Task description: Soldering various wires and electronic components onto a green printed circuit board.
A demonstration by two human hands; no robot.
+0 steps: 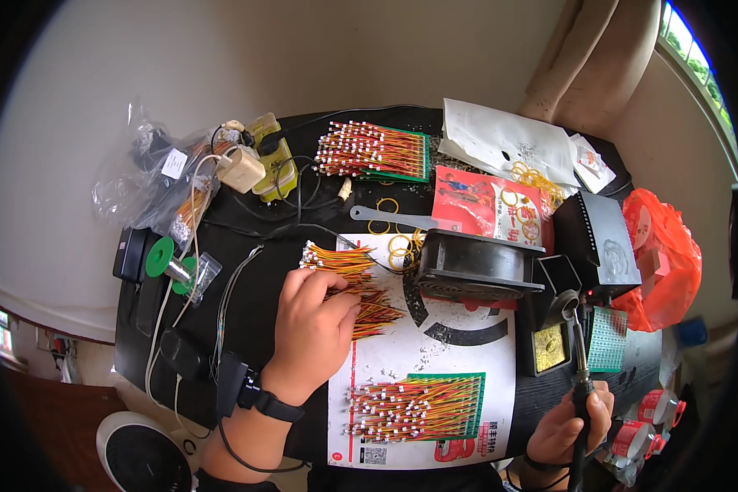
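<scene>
My left hand is over a loose pile of red, yellow and black wires with white connectors, fingers curled and closed on some of them; its fingertips are partly hidden. In my right hand is a soldering iron, gripped by its black handle, tip up beside the iron's stand. Nearer me lies a green circuit board panel with many wires across it, their white connectors toward the left. Another wired green panel lies at the back.
A black fan stands right of the wires, near a black box and a red plastic bag. Yellow rubber bands and a grey flat tool lie behind. At left are a solder spool, cables and a power adapter.
</scene>
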